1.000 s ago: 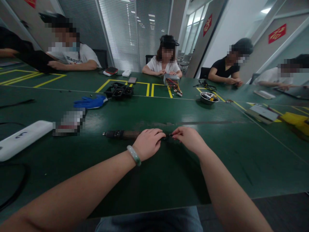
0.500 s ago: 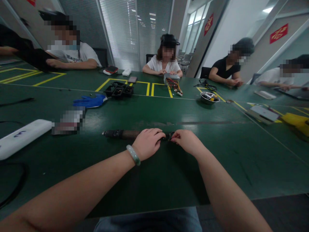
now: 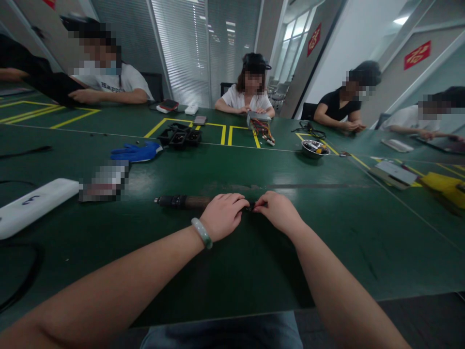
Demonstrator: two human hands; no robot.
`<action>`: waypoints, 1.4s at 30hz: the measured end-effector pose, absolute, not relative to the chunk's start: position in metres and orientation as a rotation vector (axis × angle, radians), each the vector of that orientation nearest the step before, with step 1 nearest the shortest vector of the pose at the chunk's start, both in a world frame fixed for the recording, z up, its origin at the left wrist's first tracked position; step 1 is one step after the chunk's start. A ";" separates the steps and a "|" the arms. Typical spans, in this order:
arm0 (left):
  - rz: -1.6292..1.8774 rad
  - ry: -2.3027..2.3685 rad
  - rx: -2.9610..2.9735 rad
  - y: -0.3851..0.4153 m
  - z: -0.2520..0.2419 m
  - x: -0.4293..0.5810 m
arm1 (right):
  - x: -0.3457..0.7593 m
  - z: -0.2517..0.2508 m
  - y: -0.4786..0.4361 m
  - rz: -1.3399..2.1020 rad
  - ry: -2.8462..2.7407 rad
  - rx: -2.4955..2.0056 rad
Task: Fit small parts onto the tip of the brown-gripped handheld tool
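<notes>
Fingers (image 3: 236,198) of your left hand (image 3: 222,218) curl down over the tool (image 3: 196,202), grasping it against the green worktop (image 3: 225,276), while those of your right hand (image 3: 281,213) pinch a small dark piece (image 3: 251,207) at its right end. You have the tool lying crosswise in front of you, long and slim, with a brownish middle, a black ringed section and a narrow metal tip pointing left. A pale green bracelet (image 3: 202,233) circles your left wrist.

To your left lie a white case (image 3: 39,206) with a dark mark on it and, near its upper end, a flat thing (image 3: 105,182). Beyond these you have a blue glove (image 3: 136,152) and some black plastic parts (image 3: 179,135). Farther off to the right stands a metal bowl (image 3: 315,149) filled with small pieces. Across from you, a person (image 3: 245,101) in white sits at a grey box (image 3: 257,119) trailing coloured wires (image 3: 264,130).

Your left hand covers much of the tool's right half, and you can barely make out the small dark piece. The flat thing is blurred into squares; a black cable (image 3: 31,278) is cut off at the left edge.
</notes>
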State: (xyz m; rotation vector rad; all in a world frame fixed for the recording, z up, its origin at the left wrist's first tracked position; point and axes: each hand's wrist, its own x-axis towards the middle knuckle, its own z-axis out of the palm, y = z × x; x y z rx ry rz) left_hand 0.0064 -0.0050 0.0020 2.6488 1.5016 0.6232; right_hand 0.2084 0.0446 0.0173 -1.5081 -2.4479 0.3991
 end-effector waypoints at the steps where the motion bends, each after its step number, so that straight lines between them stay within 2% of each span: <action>1: 0.623 1.501 2.649 -0.005 0.002 0.006 | 0.208 0.018 0.044 0.380 -2.450 -1.499; 14: 0.640 1.492 2.663 -0.003 0.000 0.005 | 0.205 0.015 0.042 0.224 -2.499 -1.505; 25: 0.667 1.490 2.666 -0.002 0.000 0.005 | 0.201 0.007 0.044 0.378 -2.397 -1.430; 42: 0.663 1.523 2.666 -0.001 -0.004 0.003 | 0.195 -0.006 0.047 0.290 -2.441 -1.438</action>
